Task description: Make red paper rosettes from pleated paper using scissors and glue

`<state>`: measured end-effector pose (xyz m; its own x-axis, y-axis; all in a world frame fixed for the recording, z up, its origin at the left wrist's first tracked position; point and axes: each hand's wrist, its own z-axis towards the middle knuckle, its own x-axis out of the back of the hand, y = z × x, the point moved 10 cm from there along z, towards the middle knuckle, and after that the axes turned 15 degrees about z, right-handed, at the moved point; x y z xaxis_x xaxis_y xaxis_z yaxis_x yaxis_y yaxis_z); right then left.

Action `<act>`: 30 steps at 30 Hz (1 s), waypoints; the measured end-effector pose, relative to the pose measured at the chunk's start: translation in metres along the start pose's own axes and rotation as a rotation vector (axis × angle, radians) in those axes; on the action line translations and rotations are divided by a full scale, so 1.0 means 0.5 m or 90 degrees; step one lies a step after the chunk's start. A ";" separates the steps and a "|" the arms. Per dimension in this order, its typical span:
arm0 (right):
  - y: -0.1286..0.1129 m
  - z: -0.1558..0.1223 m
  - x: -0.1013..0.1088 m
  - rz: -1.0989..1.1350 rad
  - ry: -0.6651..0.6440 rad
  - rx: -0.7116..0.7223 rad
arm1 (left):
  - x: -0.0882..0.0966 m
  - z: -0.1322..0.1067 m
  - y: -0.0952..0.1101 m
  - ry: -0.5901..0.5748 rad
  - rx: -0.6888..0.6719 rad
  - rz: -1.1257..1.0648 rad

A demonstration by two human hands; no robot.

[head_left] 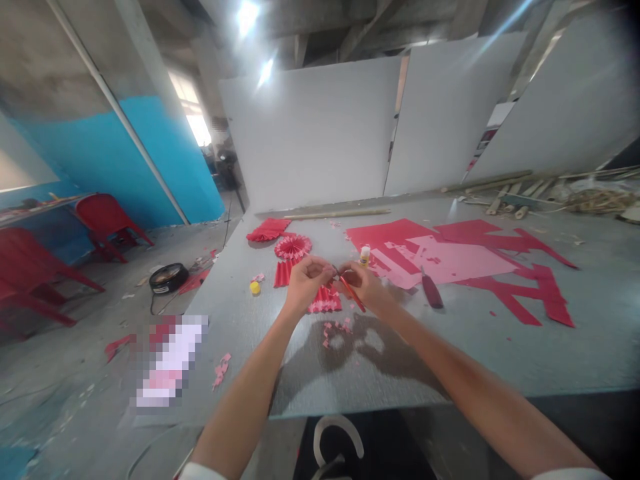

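From where I stand, the left end of the table has a yellow cap (255, 288) lying on it, with pink scraps (258, 277) near. Just beyond is a folded red paper (269, 230), and beside it a round pleated paper (293, 247) with a pleated strip (283, 273) running down from it toward the person.

The left hand (306, 283) comes next, thumb and fingertips pinched together; whatever sits between them is too small for me to tell. Below and between the hands lies a pink-edged pleated paper (325, 305), flat on the table. The right hand (367, 285) has its fingers closed on a red tool (353, 295), which I take for scissors, its dark tip meeting the left fingertips.

I'd judge the step in hand to be fine trimming of a small piece. The next move calls for a firm pinch on the left and the tip kept clear of the skin.

Behind the right hand stands a glue stick (365, 256), then pink paper (465, 262), a dark-red handle (431, 292) and cut red sheets (553, 300).
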<state>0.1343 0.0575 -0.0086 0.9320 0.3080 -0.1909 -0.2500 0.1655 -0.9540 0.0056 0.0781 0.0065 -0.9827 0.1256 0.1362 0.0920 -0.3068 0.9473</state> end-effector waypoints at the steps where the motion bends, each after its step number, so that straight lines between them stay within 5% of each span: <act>1: 0.000 0.000 0.000 -0.004 0.001 0.001 | 0.000 0.001 -0.001 -0.003 -0.001 -0.001; 30: -0.001 0.005 0.007 -0.095 -0.007 0.035 | 0.002 0.001 0.002 0.001 0.003 -0.001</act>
<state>0.1370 0.0608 -0.0082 0.9570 0.2867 -0.0451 -0.1232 0.2608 -0.9575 0.0050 0.0783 0.0079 -0.9831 0.1250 0.1341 0.0909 -0.3025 0.9488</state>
